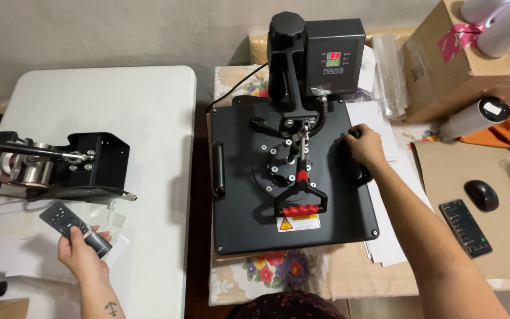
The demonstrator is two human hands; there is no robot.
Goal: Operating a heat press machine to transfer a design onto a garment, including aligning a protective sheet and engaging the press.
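A black flat heat press (237, 201) sits in the middle on a flowered cloth, its plate down and its red-gripped lever (300, 210) toward me. My right hand (363, 146) grips the black side handle at the plate's right edge. My left hand (81, 251) holds a black remote control (72, 227) over the white table at the lower left. A control box with lit red and green digits (333, 59) stands at the back of the press.
A black mug press (60, 168) rests on the white folding table (149, 106) at left, with white papers beneath. At right lie a dark phone (465, 227), a black mouse (481, 194), a cardboard box (461, 65) with white mugs, and a white cylinder (475, 117).
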